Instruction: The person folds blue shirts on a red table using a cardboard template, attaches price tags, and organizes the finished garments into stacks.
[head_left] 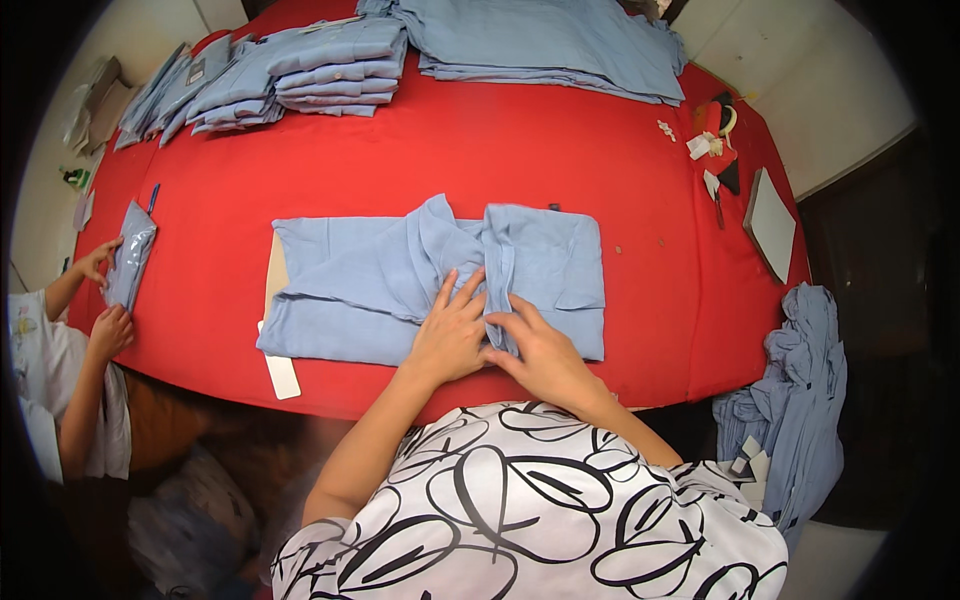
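A light blue shirt (pixel 350 260) lies partly folded in front of me on the red-covered table. Its right part is turned over, making a raised fold near the middle. My left hand (pixel 452 330) rests on the cloth just left of that fold, fingers stretched out. At the fold's near end, my right hand (pixel 535 350) has its thumb and fingers closed on the cloth. A cream board (pixel 274 275) shows along the shirt's left edge, and a white card (pixel 283 376) sticks out at the near left corner.
Folded shirts (pixel 340 70) are stacked at the far left; flat blue garments (pixel 540 45) lie at the back. At left, another person's hands (pixel 112 325) hold a plastic-wrapped shirt (pixel 130 255). A white box (pixel 770 225) sits at right, above a hanging pile of blue garments (pixel 800 390).
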